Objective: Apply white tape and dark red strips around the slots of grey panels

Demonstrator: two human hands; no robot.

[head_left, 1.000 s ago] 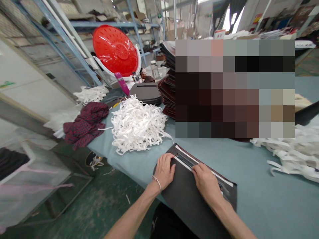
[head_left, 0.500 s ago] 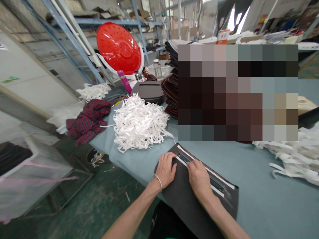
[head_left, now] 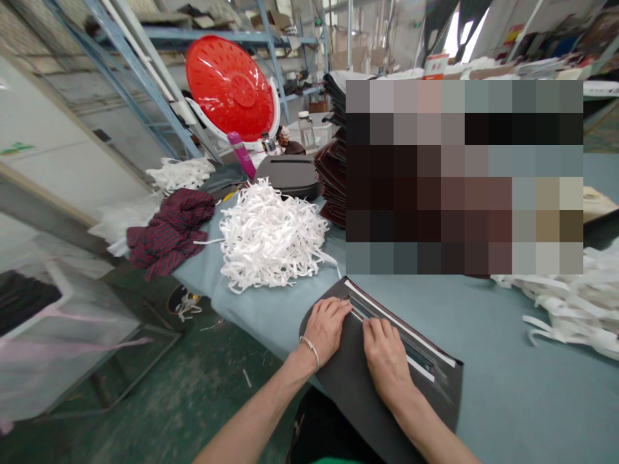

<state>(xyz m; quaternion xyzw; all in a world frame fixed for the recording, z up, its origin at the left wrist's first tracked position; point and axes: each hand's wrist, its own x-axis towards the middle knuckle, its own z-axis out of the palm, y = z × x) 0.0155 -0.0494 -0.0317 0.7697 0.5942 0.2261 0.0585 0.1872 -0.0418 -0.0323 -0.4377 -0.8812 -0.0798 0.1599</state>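
Note:
A dark grey panel [head_left: 345, 380] lies slanted across the table's near edge, with a long narrow slot [head_left: 420, 353] near its far side. White tape strips run along both sides of the slot: a far strip [head_left: 401, 322] and a near strip [head_left: 422, 368]. My left hand [head_left: 327, 327], with a bracelet at the wrist, has its bent fingers closed on the slot's left end, at the near strip. Just right of it, my right hand [head_left: 385, 353] is closed, its curled fingertips on the same strip. Both hands hide parts of the near strip.
A heap of white strips [head_left: 271, 238] sits beyond the panel; more white strips [head_left: 570, 296] lie at right. A striped cloth [head_left: 169, 229], grey case [head_left: 287, 175], red basket [head_left: 229, 90] and dark stacked pieces [head_left: 331, 174] stand farther back. Pixelation covers the area behind the table's middle.
My left hand has slid slightly right along the slot, its thumb now closer to its fingers. My right hand has shifted slightly toward me, fingers still curled. The panel has stayed put.

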